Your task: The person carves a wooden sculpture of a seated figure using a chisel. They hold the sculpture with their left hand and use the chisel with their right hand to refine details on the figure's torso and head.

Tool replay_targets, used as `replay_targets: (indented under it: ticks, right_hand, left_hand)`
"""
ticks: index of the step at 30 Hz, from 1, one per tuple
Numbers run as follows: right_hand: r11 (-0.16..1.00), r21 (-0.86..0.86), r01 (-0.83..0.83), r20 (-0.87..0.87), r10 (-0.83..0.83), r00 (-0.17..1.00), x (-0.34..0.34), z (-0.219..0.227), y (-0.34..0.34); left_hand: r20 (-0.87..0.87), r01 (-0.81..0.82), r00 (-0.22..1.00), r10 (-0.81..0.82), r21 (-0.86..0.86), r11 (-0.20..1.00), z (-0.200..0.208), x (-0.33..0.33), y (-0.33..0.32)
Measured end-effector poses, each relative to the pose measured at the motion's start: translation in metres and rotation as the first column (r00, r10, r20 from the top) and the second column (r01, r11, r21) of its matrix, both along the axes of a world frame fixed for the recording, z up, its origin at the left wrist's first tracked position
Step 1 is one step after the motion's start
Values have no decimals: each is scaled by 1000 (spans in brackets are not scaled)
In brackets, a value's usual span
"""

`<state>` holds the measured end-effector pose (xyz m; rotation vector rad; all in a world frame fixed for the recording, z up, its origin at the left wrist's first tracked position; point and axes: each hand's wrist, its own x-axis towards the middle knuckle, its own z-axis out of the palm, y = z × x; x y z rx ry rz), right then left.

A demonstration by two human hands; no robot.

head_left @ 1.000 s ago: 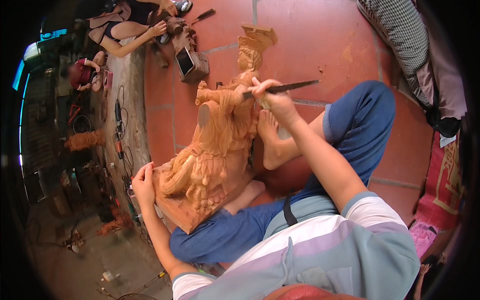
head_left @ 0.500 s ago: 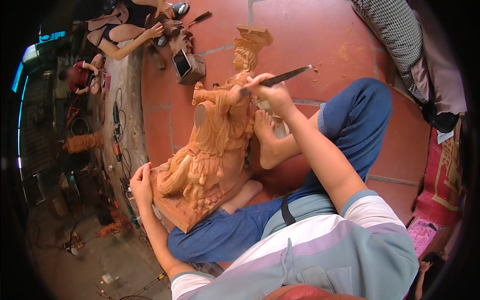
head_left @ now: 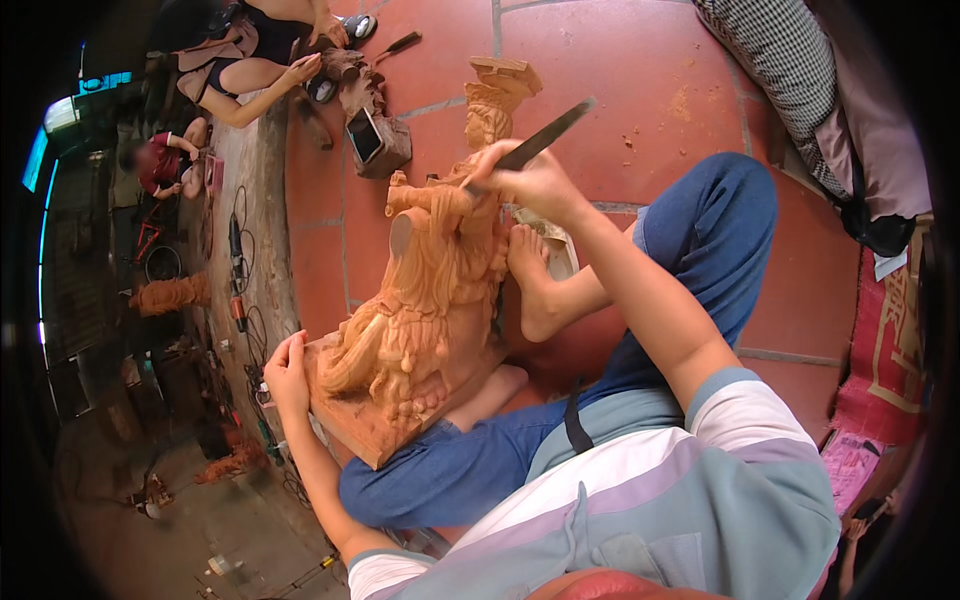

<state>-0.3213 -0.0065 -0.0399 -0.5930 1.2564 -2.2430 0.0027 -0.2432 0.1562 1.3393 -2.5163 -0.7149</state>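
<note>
A carved orange-brown wooden statue [head_left: 420, 270] of a robed figure leans across my lap, its square base toward me and its crowned head away. My left hand [head_left: 288, 372] grips the left edge of the base. In my right hand [head_left: 528, 183] is a slim, dark, flat hand tool [head_left: 548, 135], whose exact kind I cannot make out. Its lower end rests at the figure's arm and chest, while the other end sticks out up and to the right. My fingers partly cover the tool's middle.
My bare foot [head_left: 532, 285] is beside the statue, with a pale container [head_left: 562, 250] partly behind it. A phone [head_left: 365, 135] lies on a wood block at the far left. A power tool [head_left: 236, 255] with cords lies on the log ledge. Another person's hand [head_left: 303, 68] is beyond.
My right hand has shifted slightly left and down along the statue, and the tool has tilted more steeply. My left hand keeps its place on the base.
</note>
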Motion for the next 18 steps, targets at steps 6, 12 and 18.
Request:
replay_targets:
  ticks: [6,12,18]
  right_hand:
    - [996,-75,-57,115,65,991,-9,-5,-2]
    - [996,-85,-39,156,52,986,1,0,3]
    - [998,-52,24,53,-22,998,24,-3,-1]
  left_hand:
    - [45,20,999,-18,-36,999,1,-2,-2]
    - [16,3,1000,-3,-10,1000,-2,2,-5]
    - [12,10,1000,-10,-14,1000,-4,1,-5]
